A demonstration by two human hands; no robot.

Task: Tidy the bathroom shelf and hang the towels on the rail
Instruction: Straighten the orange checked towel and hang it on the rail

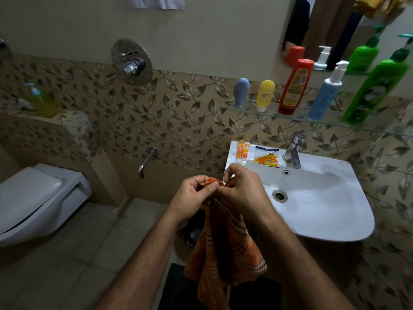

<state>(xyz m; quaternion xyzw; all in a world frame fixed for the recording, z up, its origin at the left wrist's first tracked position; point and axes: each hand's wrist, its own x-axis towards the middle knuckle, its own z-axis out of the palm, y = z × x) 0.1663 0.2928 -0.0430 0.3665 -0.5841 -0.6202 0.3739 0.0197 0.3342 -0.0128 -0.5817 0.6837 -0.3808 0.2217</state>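
Note:
An orange checked towel (225,249) hangs down in front of me, left of the white sink (324,211). My left hand (192,198) pinches its top edge, and my right hand (243,191) grips the same edge right beside it. A glass shelf (290,118) on the wall above the sink carries a grey tube (241,92), a yellow tube (264,95), a red bottle (295,86), a blue pump bottle (326,95) and a green pump bottle (377,86). No rail is in view.
A small orange tube (242,152) and an orange packet (266,157) lie on the sink's back rim by the tap (293,151). A toilet (33,202) stands at left. A wall mixer (131,61), a spout (146,161) and a mirror (348,30) are on the wall.

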